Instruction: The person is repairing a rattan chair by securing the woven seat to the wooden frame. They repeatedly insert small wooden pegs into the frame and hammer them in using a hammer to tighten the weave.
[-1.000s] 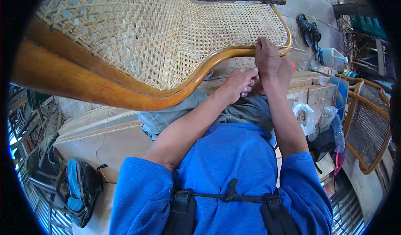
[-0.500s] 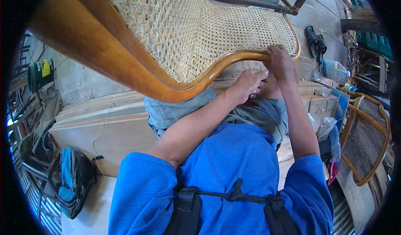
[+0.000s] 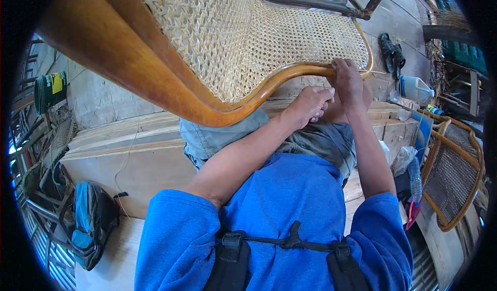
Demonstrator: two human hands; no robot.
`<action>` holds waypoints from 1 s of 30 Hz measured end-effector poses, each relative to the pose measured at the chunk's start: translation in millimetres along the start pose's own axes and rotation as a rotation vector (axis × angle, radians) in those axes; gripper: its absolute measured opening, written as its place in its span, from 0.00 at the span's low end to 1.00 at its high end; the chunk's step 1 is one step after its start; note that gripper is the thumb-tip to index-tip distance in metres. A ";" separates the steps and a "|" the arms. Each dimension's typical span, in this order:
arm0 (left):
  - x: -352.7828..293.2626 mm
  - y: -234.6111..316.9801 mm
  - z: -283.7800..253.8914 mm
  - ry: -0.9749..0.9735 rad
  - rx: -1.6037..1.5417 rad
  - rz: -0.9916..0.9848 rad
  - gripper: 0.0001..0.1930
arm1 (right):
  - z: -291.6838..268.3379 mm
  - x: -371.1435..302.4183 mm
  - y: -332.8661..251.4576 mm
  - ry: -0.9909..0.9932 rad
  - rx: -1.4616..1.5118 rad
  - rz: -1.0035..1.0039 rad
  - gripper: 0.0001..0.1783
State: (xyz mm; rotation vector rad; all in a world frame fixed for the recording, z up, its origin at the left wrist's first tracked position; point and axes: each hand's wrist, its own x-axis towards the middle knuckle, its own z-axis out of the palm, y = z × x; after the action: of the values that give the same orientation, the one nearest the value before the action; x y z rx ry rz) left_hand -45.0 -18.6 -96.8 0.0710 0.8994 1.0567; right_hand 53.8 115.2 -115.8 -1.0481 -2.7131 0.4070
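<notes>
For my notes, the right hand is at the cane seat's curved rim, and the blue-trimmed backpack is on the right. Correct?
Not quite: the head view shows the backpack on the left. The right hand is at the curved rim of the cane seat.

Chair (image 3: 233, 47) lay ahead, partly over left thigh (image 3: 217, 138). Backpack (image 3: 93, 226) sat left; jug (image 3: 414, 89) right of chair, shoes (image 3: 386, 45) just beyond jug.
</notes>
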 end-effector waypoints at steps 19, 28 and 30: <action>4.4 -2.3 -1.5 0.058 0.053 -0.006 0.09 | -11.3 19.2 11.5 -0.212 0.032 -0.073 0.05; 6.3 -6.0 -5.5 0.064 0.067 0.005 0.10 | 2.2 22.2 31.0 -0.235 0.120 -0.001 0.04; 3.1 -4.0 -4.7 0.083 0.066 -0.004 0.10 | 0.4 24.6 29.4 -0.286 0.097 0.014 0.04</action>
State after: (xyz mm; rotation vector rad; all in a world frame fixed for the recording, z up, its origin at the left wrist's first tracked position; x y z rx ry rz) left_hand -44.7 -19.9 -103.5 0.0808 1.0094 1.0323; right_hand 54.2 152.7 -123.5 -1.0541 -2.8961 0.7355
